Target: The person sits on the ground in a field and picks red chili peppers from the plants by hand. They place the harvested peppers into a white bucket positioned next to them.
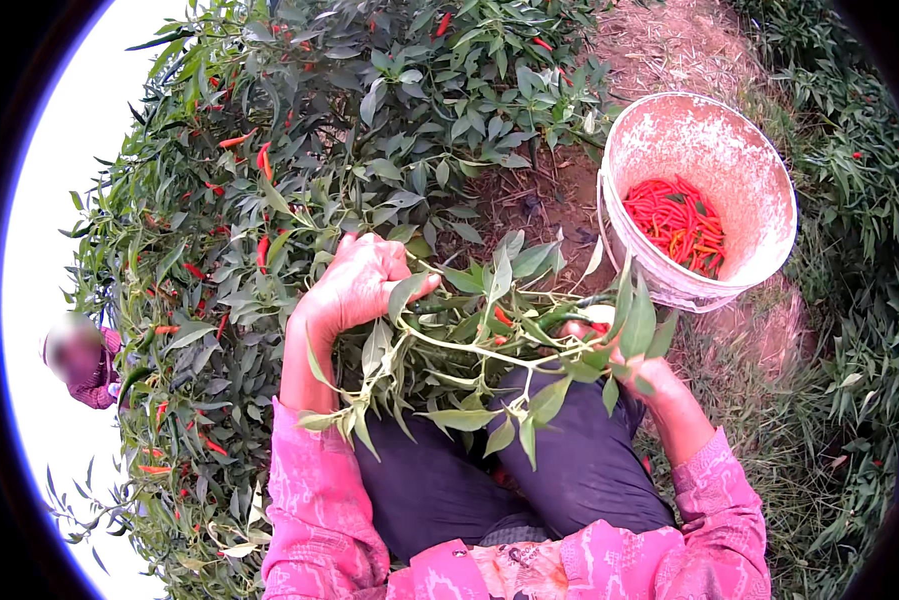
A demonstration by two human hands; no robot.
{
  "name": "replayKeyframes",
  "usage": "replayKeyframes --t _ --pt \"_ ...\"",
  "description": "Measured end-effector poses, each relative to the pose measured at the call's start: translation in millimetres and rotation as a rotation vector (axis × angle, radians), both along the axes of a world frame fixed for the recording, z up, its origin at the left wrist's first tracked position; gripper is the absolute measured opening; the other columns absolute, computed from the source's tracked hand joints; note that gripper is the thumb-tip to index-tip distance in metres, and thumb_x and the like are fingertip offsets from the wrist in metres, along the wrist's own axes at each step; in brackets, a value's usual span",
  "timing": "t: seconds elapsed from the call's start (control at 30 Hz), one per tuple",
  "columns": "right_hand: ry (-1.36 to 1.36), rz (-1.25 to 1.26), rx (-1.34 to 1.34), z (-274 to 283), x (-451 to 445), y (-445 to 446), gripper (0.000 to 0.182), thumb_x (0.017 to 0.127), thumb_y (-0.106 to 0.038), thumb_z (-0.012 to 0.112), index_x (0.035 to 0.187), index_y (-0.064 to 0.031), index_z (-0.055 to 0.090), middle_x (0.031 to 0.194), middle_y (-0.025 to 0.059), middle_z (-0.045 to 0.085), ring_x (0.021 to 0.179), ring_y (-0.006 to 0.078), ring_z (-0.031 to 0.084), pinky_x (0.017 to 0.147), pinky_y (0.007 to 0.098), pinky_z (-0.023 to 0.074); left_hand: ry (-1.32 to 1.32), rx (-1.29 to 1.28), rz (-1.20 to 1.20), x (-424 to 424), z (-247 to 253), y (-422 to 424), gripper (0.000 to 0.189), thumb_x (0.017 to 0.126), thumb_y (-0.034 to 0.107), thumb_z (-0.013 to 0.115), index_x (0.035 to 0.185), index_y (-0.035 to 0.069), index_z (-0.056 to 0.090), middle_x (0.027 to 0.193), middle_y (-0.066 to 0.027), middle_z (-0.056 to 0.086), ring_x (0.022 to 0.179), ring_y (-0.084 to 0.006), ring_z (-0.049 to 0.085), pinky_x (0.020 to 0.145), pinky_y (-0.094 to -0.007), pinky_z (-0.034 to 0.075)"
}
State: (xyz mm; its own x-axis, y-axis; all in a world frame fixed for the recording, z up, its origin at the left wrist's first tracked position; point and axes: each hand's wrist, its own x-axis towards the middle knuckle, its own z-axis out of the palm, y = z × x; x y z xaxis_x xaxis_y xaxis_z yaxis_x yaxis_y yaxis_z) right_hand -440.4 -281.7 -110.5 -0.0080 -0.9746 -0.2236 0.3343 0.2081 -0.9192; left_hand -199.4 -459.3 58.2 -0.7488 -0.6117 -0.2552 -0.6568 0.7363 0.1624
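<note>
My left hand [363, 274] is closed around a branch of a chili pepper plant, thumb pointing right. That leafy branch [464, 349] bends across above my knees, carrying green chilies and a red chili pepper [502, 316]. At its right end, leaves partly cover my right hand [633, 367]. A bit of red chili [599, 328] shows at the right fingertips, which look closed on it; how much the palm holds is hidden.
A whitish bucket [753, 202] with red chilies [678, 221] in its bottom stands tilted on the dirt path [674, 45]. Dense chili plants [216, 300] rise on the left, and another row [862, 187] borders the right. A person [93, 367] is beyond the left plants.
</note>
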Motion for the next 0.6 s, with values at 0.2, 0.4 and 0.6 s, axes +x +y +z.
replayKeyframes --t 0.2,0.4,0.6 --pt "-0.268 0.036 -0.088 -31.2 38.6 -46.9 0.031 0.088 -0.004 0.06 0.119 0.0028 0.059 0.083 -0.0023 0.059 0.067 0.0067 0.055 0.059 0.0231 0.045 -0.127 0.139 0.097 12.4 16.2 35.1 0.021 0.079 0.026 0.068 0.066 0.009 0.069 0.097 0.0013 0.069 0.126 -0.0345 0.047 0.111 -0.0629 0.011" --pt "-0.199 0.077 0.03 36.1 24.2 -42.6 0.02 0.088 -0.018 0.068 0.075 -0.0054 0.06 0.061 -0.0101 0.042 0.055 0.0003 0.034 0.049 0.0202 0.0264 -0.041 0.066 0.069 31.6 20.7 45.8 0.013 0.07 0.021 0.072 0.07 0.008 0.069 0.086 -0.0001 0.067 0.122 -0.0328 0.051 0.112 -0.059 0.019" --pt "-0.2 -0.237 -0.068 68.0 -5.7 -37.6 0.009 0.091 -0.012 0.064 0.09 -0.0031 0.065 0.069 -0.0081 0.053 0.053 -0.0019 0.038 0.047 0.0175 0.0294 -0.116 0.09 0.02 23.4 16.1 51.1 0.01 0.063 0.015 0.069 0.068 0.007 0.065 0.082 -0.0014 0.063 0.122 -0.0328 0.051 0.112 -0.0625 0.013"
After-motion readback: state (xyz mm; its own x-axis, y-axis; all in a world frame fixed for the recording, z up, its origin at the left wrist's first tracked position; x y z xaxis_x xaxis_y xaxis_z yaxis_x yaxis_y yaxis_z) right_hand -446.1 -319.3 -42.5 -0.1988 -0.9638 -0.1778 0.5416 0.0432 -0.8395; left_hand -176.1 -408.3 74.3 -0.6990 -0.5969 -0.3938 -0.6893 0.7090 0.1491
